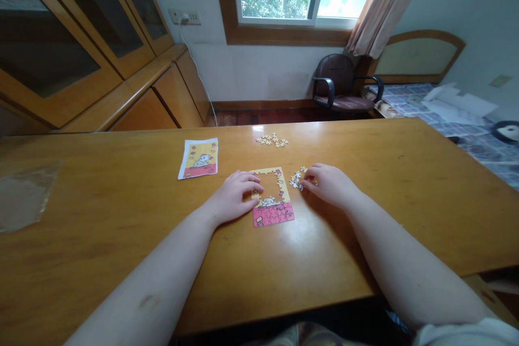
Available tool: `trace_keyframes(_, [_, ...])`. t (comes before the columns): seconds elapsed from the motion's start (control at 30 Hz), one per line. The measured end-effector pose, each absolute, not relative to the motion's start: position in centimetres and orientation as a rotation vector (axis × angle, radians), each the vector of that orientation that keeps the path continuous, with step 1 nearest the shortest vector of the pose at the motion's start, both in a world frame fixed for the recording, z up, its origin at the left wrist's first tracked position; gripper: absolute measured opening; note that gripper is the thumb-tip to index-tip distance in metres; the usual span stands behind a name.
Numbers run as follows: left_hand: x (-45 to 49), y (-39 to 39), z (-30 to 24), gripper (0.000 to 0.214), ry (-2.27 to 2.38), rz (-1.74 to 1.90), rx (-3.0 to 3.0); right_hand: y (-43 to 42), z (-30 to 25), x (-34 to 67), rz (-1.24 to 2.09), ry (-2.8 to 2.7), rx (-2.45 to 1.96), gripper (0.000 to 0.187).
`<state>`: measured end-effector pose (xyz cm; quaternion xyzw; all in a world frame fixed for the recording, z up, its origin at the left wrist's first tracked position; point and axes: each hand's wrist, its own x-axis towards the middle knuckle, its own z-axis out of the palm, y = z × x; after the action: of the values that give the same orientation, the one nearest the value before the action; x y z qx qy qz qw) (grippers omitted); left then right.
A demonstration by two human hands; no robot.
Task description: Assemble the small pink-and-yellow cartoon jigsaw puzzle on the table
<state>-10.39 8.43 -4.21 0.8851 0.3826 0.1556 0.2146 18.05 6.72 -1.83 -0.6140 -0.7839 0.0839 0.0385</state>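
A jigsaw puzzle lies on the table, with a pink bottom, a yellow border and a gap in its middle where the wood shows. Part of a white cartoon animal is joined above the pink area. My left hand rests open along the puzzle's left edge, fingertips on its border. To the right of the puzzle is a small heap of whitish jigsaw pieces. My right hand is at that heap, thumb and fingers pinched on a piece that is mostly hidden.
Pale yellow loose pieces lie beyond the puzzle. A printed picture sheet of the same design is at the left, and a clear plastic bag farther left. Past the table stand a cabinet and an armchair.
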Motion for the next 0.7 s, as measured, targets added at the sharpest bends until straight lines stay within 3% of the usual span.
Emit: trace_keyframes(0.7, [-10.6, 8.4, -4.4, 0.024, 1.069, 0.409, 2.442, 6.4, -3.2, 16.7, 0.314, -2.451, -1.713, 0.020])
